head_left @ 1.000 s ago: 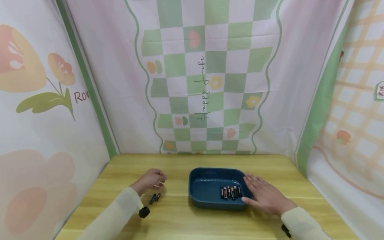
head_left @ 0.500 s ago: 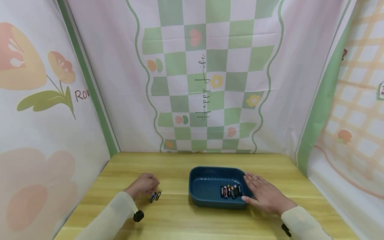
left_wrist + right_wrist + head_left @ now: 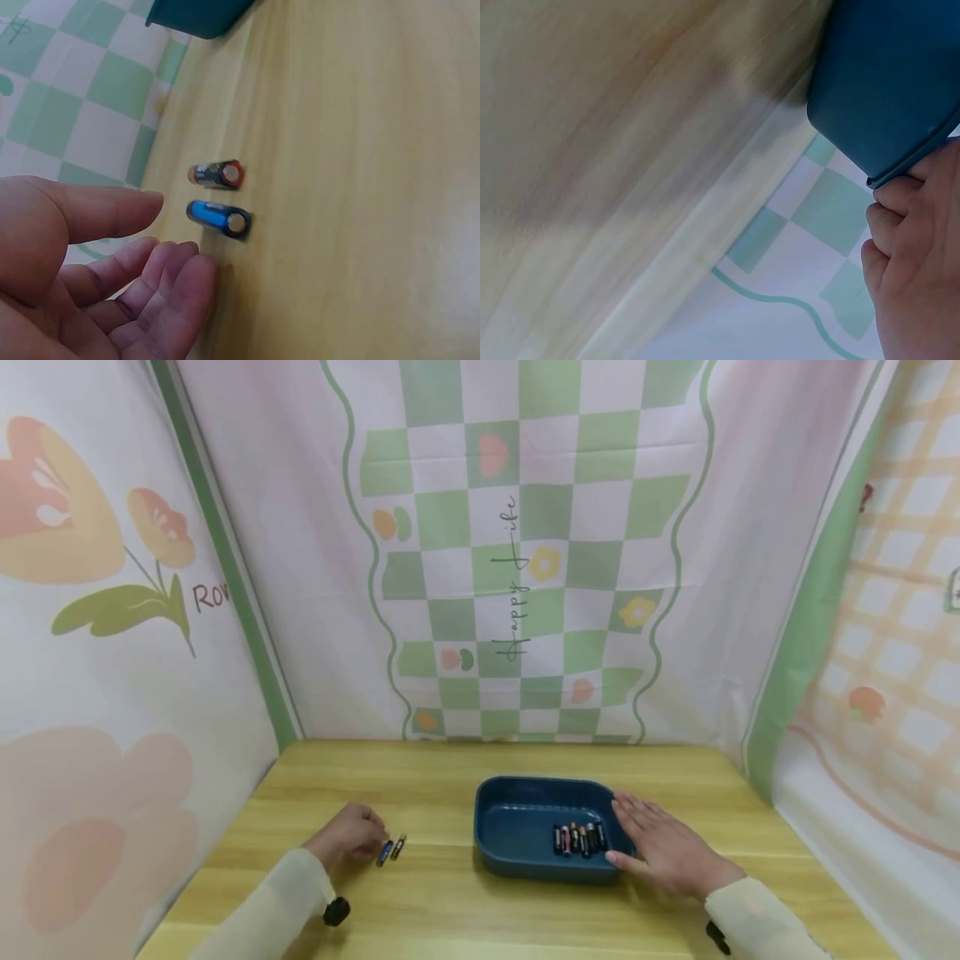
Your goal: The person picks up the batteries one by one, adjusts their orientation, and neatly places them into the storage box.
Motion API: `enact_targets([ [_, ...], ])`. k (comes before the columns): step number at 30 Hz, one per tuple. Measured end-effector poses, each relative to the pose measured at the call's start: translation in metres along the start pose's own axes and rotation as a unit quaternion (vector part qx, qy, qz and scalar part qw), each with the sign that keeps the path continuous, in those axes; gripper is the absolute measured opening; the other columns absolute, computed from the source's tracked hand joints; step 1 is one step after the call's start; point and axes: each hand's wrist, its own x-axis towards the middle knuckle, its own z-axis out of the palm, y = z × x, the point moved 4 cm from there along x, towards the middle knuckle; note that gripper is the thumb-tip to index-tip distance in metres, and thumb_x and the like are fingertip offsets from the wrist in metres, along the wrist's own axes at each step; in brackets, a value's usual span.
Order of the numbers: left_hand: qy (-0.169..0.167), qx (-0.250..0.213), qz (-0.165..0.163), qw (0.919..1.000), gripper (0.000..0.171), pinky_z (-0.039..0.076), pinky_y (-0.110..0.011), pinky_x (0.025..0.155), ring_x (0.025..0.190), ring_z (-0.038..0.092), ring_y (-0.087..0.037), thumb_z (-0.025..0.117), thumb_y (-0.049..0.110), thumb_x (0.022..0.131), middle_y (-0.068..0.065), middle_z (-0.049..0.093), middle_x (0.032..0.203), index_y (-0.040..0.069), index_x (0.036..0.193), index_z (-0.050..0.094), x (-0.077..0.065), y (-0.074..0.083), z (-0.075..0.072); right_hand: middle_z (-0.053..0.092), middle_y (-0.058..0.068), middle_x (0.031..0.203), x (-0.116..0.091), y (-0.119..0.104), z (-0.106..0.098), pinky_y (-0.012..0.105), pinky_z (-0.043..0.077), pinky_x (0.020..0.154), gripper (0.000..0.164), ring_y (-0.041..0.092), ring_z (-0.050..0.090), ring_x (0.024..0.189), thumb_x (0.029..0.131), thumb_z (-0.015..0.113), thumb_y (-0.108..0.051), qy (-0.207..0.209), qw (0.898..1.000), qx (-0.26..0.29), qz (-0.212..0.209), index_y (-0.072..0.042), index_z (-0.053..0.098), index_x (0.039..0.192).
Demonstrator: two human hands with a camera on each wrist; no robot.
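Two small batteries, a blue one and a black one with a red end, lie side by side on the table. Just left of them is my left hand; the left wrist view shows its thumb and fingers apart with nothing between them, fingertips close to the blue battery. Farther right stands a dark blue rectangular box, with several batteries in a row inside at its right end. My right hand rests on the box's right rim, fingers extended and thumb spread toward the near corner.
The wood-grain table carries everything. Behind it hangs a green-and-white checked cloth, and printed cloths close in both sides.
My left hand has moved left and a little nearer to me, from over the far end of the two batteries to their left side. My right hand has stayed on the rim.
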Motion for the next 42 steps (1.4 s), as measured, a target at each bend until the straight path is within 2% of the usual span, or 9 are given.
enact_targets([
  [1,-0.001,0.002,0.001,1.0,0.017,0.058,-0.034,0.062,0.075,0.062,-0.024,0.07,0.0,0.082,-0.013,0.063,0.086,-0.003,0.096,0.061,-0.001,-0.001,0.0,0.032,0.023,0.151,0.0,0.0,0.0,0.052,0.025,0.113,0.081,0.037,0.029,0.14,0.097,0.042,-0.06,0.0,1.0,0.0,0.001,0.008,0.041,0.142],
  [4,-0.005,0.0,0.004,1.0,0.021,0.058,-0.035,0.06,0.073,0.061,-0.024,0.071,-0.002,0.079,-0.013,0.063,0.085,-0.004,0.097,0.061,-0.004,-0.004,0.001,0.031,0.022,0.152,0.0,0.001,0.002,0.037,0.007,0.119,0.082,0.036,0.028,0.14,0.097,0.041,-0.062,-0.004,1.0,0.004,0.006,0.007,0.041,0.143],
  [8,-0.006,0.009,0.005,0.9999,0.024,0.058,-0.034,0.06,0.071,0.061,-0.023,0.073,-0.003,0.076,-0.013,0.062,0.083,-0.004,0.096,0.061,-0.007,-0.005,0.001,0.031,0.021,0.152,0.0,0.001,0.003,0.034,0.005,0.119,0.083,0.035,0.028,0.14,0.097,0.041,-0.063,-0.008,1.0,0.005,0.01,0.006,0.041,0.143],
  [11,-0.013,0.029,0.005,0.9995,0.023,0.058,-0.033,0.06,0.07,0.062,-0.023,0.073,-0.005,0.074,-0.012,0.063,0.083,-0.004,0.095,0.062,-0.01,-0.002,0.002,0.031,0.02,0.153,0.0,0.0,0.004,0.039,0.011,0.118,0.083,0.034,0.027,0.141,0.096,0.041,-0.063,-0.01,1.0,0.007,0.013,0.005,0.042,0.143],
  [14,-0.021,0.055,0.008,0.9982,0.02,0.057,-0.034,0.06,0.07,0.062,-0.024,0.072,-0.007,0.075,-0.011,0.063,0.083,-0.003,0.093,0.063,-0.014,0.001,0.003,0.03,0.019,0.153,0.0,0.001,0.005,0.034,0.007,0.118,0.083,0.033,0.026,0.141,0.096,0.039,-0.064,-0.011,1.0,0.01,0.017,0.004,0.041,0.144],
  [21,-0.02,0.089,0.013,0.9958,0.019,0.057,-0.033,0.06,0.069,0.062,-0.023,0.07,-0.01,0.075,-0.01,0.064,0.081,-0.003,0.092,0.065,-0.016,0.008,0.005,0.034,0.021,0.151,0.002,0.001,0.003,0.053,0.027,0.111,0.083,0.035,0.03,0.139,0.096,0.042,-0.064,0.002,1.0,0.003,0.012,0.006,0.043,0.141],
  [28,-0.021,0.13,0.021,0.9911,0.01,0.056,-0.031,0.057,0.065,0.059,-0.021,0.069,-0.007,0.078,-0.009,0.063,0.075,-0.001,0.086,0.067,-0.016,0.012,0.006,0.033,0.02,0.152,0.002,0.003,0.006,0.05,0.023,0.114,0.084,0.034,0.029,0.14,0.096,0.04,-0.064,-0.001,1.0,-0.003,0.013,0.005,0.043,0.142],
  [35,-0.02,0.147,0.035,0.9884,0.014,0.055,-0.031,0.055,0.066,0.058,-0.022,0.066,-0.007,0.075,-0.01,0.059,0.078,0.002,0.085,0.063,-0.012,0.013,0.007,0.035,0.022,0.15,0.002,0.002,0.005,0.053,0.027,0.112,0.083,0.036,0.031,0.139,0.095,0.043,-0.064,0.01,1.0,0.001,0.01,0.006,0.045,0.141],
  [42,0.008,0.213,0.045,0.9761,0.012,0.049,-0.03,0.049,0.059,0.056,-0.02,0.068,-0.001,0.077,-0.008,0.057,0.074,0.007,0.08,0.06,-0.009,0.015,0.006,0.036,0.021,0.15,0.002,0.002,0.005,0.053,0.026,0.112,0.083,0.036,0.031,0.139,0.095,0.043,-0.063,0.01,1.0,0.001,0.017,0.006,0.045,0.141],
])
